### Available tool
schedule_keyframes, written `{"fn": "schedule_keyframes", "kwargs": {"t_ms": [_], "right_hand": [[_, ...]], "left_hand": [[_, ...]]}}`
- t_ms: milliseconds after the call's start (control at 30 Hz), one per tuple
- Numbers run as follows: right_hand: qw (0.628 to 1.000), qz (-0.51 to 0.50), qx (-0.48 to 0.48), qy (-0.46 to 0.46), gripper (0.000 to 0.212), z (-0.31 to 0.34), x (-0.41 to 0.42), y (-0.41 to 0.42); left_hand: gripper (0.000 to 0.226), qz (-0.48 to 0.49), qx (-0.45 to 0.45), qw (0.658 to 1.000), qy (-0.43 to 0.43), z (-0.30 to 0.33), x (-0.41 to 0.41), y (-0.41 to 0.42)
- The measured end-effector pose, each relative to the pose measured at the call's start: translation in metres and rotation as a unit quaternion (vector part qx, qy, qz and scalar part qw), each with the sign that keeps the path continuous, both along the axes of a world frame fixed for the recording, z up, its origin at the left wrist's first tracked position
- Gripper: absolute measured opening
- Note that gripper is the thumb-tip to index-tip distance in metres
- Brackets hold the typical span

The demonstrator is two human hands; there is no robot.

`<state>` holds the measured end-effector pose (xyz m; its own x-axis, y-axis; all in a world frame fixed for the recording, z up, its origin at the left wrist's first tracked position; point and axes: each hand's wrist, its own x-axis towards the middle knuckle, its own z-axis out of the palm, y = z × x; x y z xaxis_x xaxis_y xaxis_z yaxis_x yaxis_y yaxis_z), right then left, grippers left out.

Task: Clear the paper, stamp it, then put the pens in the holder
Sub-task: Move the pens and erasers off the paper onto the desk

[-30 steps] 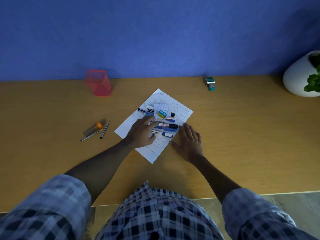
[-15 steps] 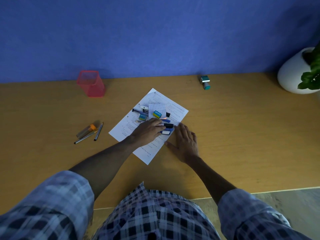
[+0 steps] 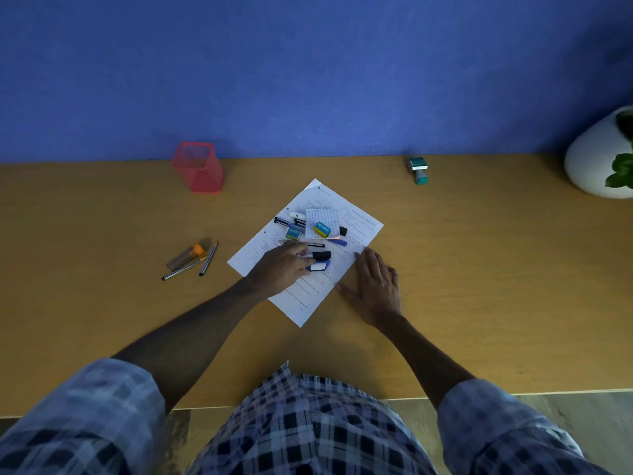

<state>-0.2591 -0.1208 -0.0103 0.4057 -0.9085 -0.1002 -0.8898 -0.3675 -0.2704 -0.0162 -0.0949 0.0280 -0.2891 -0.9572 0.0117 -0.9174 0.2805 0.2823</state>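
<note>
A white printed paper [image 3: 303, 301] lies slanted on the wooden desk. A clutter of pens, markers, two small erasers [image 3: 322, 228] and a folded slip sits on its upper half. My left hand [image 3: 279, 269] lies on the paper with its fingers curled round two markers [image 3: 320, 257], whose black and blue ends stick out to the right. My right hand [image 3: 376, 286] rests flat on the desk, fingertips at the paper's right edge. The red mesh pen holder [image 3: 198, 168] stands at the back left. The green stamp [image 3: 418, 169] lies at the back right.
Left of the paper lie an orange-capped tube and two thin pens [image 3: 191, 260]. A white plant pot [image 3: 597, 162] stands at the far right against the blue wall. The desk's front edge runs just before my checked shirt.
My left hand has slid a little to the right over the paper and curled its fingers round the markers. My right hand has stayed flat at the paper's edge.
</note>
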Motion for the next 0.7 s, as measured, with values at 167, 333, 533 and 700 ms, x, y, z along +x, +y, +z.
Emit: {"fn": "schedule_keyframes", "kwargs": {"t_ms": [167, 333, 533, 700], "right_hand": [[1.0, 0.001, -0.008, -0.002, 0.087, 0.001, -0.001, 0.0], [1.0, 0.004, -0.012, 0.011, 0.085, 0.001, 0.0, 0.0], [1.0, 0.001, -0.012, -0.001, 0.085, 0.0, 0.0, 0.0], [1.0, -0.002, -0.018, -0.013, 0.085, 0.0, 0.001, 0.0]], "left_hand": [[0.032, 0.059, 0.001, 0.998, -0.012, 0.002, 0.03, 0.016], [0.032, 0.133, -0.008, 0.991, -0.007, 0.004, 0.065, 0.033], [0.034, 0.229, 0.019, 0.972, 0.056, 0.005, 0.088, 0.048], [0.028, 0.307, 0.018, 0.951, 0.025, 0.002, 0.103, 0.053]]}}
